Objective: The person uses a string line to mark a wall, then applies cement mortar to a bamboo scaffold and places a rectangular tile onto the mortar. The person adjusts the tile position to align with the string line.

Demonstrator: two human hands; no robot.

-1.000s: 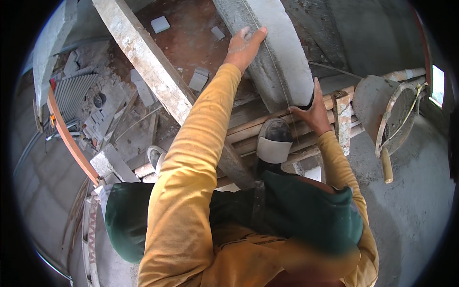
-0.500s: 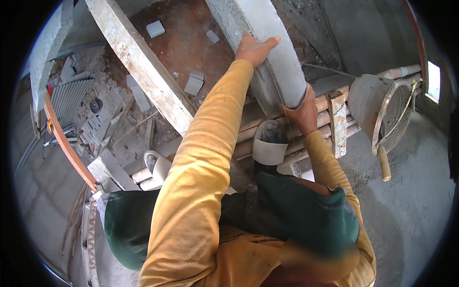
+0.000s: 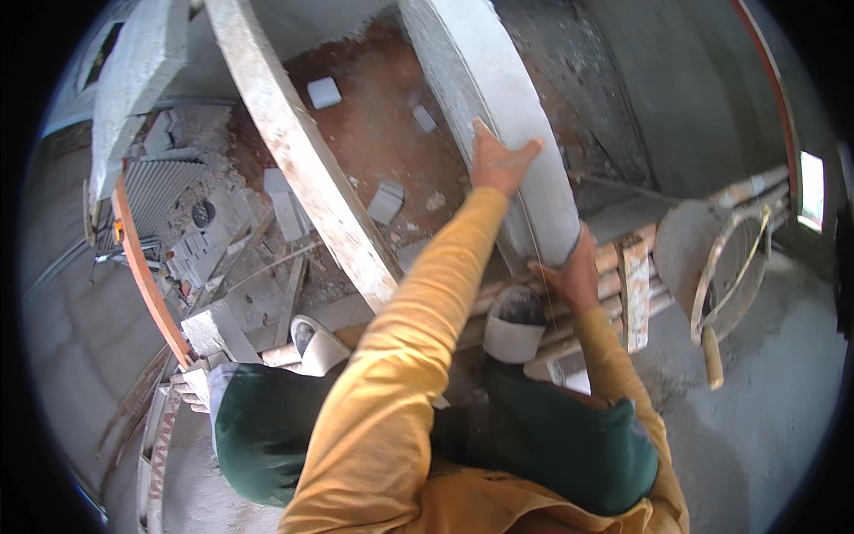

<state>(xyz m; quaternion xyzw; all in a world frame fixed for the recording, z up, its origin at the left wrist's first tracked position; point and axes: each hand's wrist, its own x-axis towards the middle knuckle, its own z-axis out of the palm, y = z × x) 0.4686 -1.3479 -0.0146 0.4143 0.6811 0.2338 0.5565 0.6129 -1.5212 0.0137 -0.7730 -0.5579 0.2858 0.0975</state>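
A long pale grey building block (image 3: pixel 538 182) lies lengthwise at the top middle, its rounded-looking near end toward me. My left hand (image 3: pixel 503 165) rests on its upper left edge, thumb and a finger spread apart; the other fingers are hard to make out. Around the block's near end, my right hand (image 3: pixel 574 274) is closed, thumb at the lower left and fingers up the right side. A thin string runs along the block and down past my right hand. Both arms wear yellow sleeves.
My sandalled feet stand on a scaffold of wooden poles (image 3: pixel 609 285). A round pan (image 3: pixel 694 249) with a wooden-handled tool sits at right. A whitish beam (image 3: pixel 302 142) slants at left. Below lie rubble, loose white blocks (image 3: pixel 387 202) and corrugated sheeting (image 3: pixel 160 191). An orange bar (image 3: pixel 142 267) curves at far left.
The view has shifted, so the surroundings sit farther right and lower. Both hands keep their places on the block, with no clear movement of the block itself.
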